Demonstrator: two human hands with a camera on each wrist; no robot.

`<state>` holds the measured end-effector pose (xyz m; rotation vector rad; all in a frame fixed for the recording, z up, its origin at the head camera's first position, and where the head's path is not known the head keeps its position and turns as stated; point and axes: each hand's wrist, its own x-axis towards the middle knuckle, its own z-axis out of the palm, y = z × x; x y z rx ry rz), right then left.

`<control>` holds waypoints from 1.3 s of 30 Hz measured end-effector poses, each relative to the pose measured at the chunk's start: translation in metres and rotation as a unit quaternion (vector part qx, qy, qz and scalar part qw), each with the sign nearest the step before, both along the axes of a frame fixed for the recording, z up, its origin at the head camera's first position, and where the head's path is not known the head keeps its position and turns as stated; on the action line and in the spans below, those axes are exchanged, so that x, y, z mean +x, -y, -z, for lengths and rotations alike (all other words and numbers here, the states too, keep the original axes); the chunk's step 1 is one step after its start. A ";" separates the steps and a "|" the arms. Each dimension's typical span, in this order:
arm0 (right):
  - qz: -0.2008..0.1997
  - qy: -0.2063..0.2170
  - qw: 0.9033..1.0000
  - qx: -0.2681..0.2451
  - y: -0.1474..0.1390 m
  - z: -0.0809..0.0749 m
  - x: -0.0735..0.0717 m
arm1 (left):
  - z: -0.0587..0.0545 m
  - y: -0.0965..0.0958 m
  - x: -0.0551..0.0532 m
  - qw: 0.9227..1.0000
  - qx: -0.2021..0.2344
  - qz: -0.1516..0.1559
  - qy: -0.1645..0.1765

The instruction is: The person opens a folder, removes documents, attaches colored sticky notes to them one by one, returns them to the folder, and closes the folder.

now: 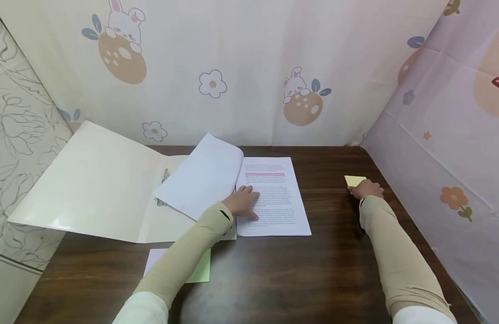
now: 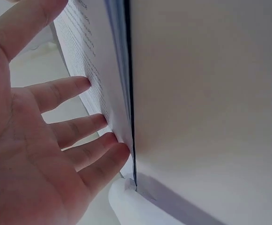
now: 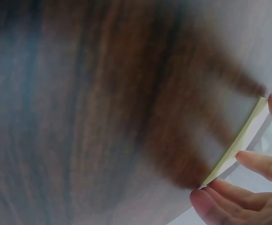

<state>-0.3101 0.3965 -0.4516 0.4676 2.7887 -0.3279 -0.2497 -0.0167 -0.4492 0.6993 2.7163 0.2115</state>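
My left hand point(image 1: 242, 202) lies with spread fingers on a printed page point(image 1: 273, 198) that has pink highlighted lines near its top. The left wrist view shows the fingertips point(image 2: 98, 121) touching the paper by the edge of the stack. Sheets turned over to the left point(image 1: 204, 175) curl up beside that hand. At the far right of the table, my right hand point(image 1: 368, 189) holds a small pad of yellow sticky notes point(image 1: 354, 180). In the right wrist view its thumb and fingers are at opposite edges of the pad point(image 3: 238, 143), low over the wood.
A white binder point(image 1: 91, 180) lies open at the left, its metal clip point(image 1: 165, 175) partly under the turned sheets. Purple and green paper point(image 1: 200, 270) lies under the left forearm. Patterned curtains point(image 1: 249, 67) border the dark wooden table point(image 1: 281, 279).
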 end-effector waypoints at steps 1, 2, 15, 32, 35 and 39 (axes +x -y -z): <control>0.006 -0.007 1.000 -0.001 0.000 0.000 0.001 | 0.000 0.000 0.000 1.000 -0.001 0.001 -0.002; 0.013 -0.014 1.000 -0.002 0.001 0.000 0.002 | 0.000 0.000 0.000 1.000 -0.002 0.002 -0.003; 0.061 -0.022 0.997 -0.043 0.002 -0.006 0.006 | 0.001 0.002 -0.002 1.000 0.001 0.007 -0.006; 0.093 -0.034 0.990 -0.101 -0.001 -0.006 0.011 | 0.006 0.001 -0.005 1.000 0.008 0.001 -0.007; 0.103 -0.062 0.986 -0.119 -0.001 -0.009 0.012 | 0.004 0.001 -0.007 1.000 0.020 -0.008 0.004; 0.135 -0.109 0.968 -0.179 0.000 -0.010 0.014 | 0.002 0.002 -0.009 0.999 0.029 -0.023 0.017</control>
